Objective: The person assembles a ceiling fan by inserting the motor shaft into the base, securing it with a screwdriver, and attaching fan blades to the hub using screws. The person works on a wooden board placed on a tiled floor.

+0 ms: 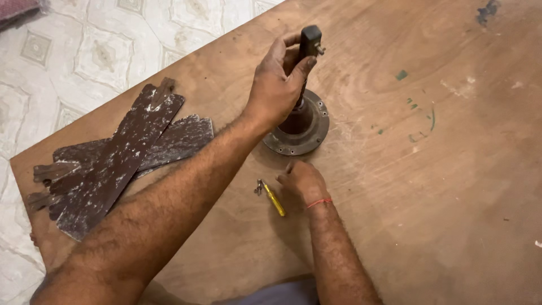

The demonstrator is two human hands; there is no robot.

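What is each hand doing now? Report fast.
Left hand: closed around the dark rod of the round flanged part.
Right hand: resting by the yellow screwdriver; grip unclear.

worn wooden table [451,186] with paint flecks and scuffs

on it lie a stack of brown fan blades [121,161], a round flanged metal base [305,133] with an upright rod, and a yellow-handled screwdriver [274,199].

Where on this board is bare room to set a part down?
Free: the wooden board right of the round flange and right hand, out to the far corner. Crowded: the brown blades at left, and the yellow screwdriver between both forearms, below the left hand.
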